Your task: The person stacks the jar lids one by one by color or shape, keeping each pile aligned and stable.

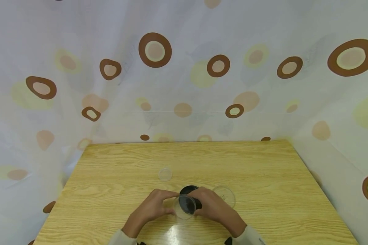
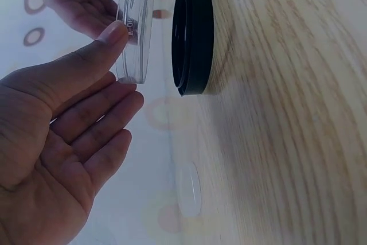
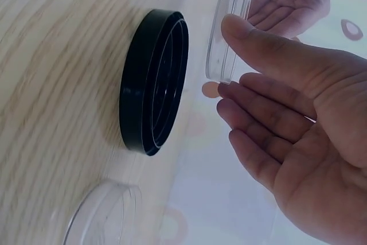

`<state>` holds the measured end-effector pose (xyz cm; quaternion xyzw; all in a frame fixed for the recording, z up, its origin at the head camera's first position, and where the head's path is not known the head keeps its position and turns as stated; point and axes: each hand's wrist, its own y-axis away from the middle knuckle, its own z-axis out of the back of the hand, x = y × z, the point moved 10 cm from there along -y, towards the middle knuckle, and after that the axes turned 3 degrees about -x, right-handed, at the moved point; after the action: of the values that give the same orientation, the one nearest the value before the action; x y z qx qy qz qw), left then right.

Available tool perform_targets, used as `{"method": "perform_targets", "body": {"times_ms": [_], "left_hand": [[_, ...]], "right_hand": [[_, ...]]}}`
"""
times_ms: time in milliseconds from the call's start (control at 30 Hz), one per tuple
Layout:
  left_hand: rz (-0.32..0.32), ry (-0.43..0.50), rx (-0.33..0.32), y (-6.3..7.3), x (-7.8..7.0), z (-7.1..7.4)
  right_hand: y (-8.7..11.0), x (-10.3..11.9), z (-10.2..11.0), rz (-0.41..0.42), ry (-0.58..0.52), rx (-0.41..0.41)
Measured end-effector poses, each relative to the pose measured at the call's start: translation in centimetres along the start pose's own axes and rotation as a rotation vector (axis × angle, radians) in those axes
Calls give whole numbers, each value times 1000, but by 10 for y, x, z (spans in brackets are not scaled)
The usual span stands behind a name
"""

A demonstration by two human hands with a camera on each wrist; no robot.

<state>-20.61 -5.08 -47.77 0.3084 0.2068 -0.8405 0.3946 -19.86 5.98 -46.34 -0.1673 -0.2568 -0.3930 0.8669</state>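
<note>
Both hands hold a clear petri dish (image 1: pixel 181 213) between them, raised off the table. My left hand (image 1: pixel 154 205) pinches its left rim between thumb and fingertips; my right hand (image 1: pixel 214 206) does likewise on the right rim. Small raised lettering shows on the dish (image 2: pixel 136 32) in the left wrist view. Just beyond and below it, a round black shallow dish with a stepped rim (image 3: pixel 137 84) lies on the table. In the head view this black dish (image 1: pixel 188 188) shows partly through the clear plastic and is partly covered by the right hand.
On the wooden table (image 1: pixel 116 170), a second clear round dish (image 1: pixel 227 195) with dark marks lies right of the black one. A smaller clear disc (image 1: pixel 165 174) lies farther back to the left. A patterned white curtain (image 1: pixel 184 85) encloses the back and sides.
</note>
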Motion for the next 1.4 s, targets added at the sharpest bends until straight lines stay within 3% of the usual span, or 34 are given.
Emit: {"method": "perform_targets", "body": {"times_ms": [233,667,1400], "left_hand": [[-32,13,-16,-10,-7,-1],[-52,-28,-26,-34,-19,-6],[-98,-113,-19,-63,-39,-15]], "right_hand": [[2,-6,7,-10,-86,-13],[14,-20,28,-75,32,-69],[34,-54,56,-269,-25,-94]]}}
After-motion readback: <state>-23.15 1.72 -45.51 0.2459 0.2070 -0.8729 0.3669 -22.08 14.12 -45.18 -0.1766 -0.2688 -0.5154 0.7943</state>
